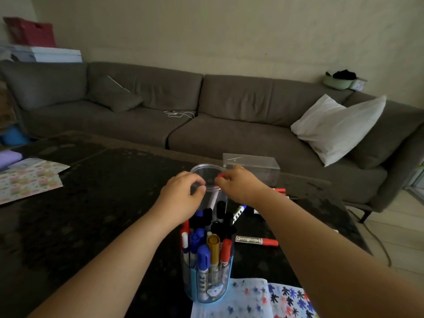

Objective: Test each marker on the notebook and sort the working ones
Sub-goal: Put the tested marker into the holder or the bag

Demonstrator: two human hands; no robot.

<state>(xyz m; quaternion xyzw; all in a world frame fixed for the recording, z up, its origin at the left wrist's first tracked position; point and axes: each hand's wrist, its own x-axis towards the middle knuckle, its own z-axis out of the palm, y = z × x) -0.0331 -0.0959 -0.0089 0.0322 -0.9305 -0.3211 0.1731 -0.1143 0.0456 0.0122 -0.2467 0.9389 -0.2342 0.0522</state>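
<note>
Both hands sit over the clear jar [207,180] at mid-table. The right hand [238,183] pinches a red marker [220,176] at the jar's rim; the left hand [181,193] has fingers curled at the near rim, apparently steadying it, though whether it truly grips I cannot tell. The jar already holds a few markers. The full marker cup [207,267] stands just in front, right under the forearms, and the notebook [252,299] with test scribbles lies at the near edge. Risk: a forearm dropping back clips the tall cup and tips it, or the marker catches the rim and bounces off. Loose markers [257,241] lie right of the cup, a clear box [252,166] behind. Open table [103,203] lies left.
</note>
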